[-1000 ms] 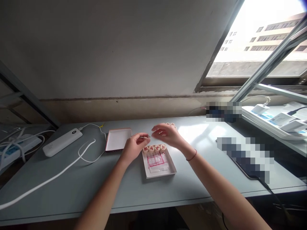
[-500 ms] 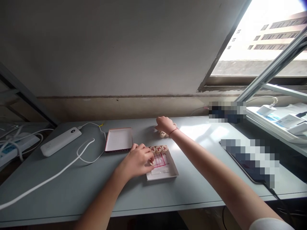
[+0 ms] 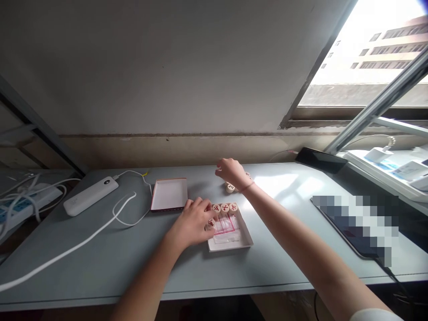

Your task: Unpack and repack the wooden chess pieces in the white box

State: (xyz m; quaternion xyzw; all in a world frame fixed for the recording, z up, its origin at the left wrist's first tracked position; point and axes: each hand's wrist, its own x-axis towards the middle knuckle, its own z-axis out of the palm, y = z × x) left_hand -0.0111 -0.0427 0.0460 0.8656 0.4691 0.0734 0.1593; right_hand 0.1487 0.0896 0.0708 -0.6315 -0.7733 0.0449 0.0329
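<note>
While left hand (image 3: 193, 222) pinches one disc (image 3: 210, 223) | right hand (image 3: 231, 171) curls loosely, hold unclear | box (image 3: 230, 244) shows three discs (image 3: 225, 208)

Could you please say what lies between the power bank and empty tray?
White cables lie between the power bank and empty tray, per the head view.

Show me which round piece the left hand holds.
The piece between the left hand's thumb and fingers, nearer the camera than the row along the box's far edge; others sit on the desk.
</note>
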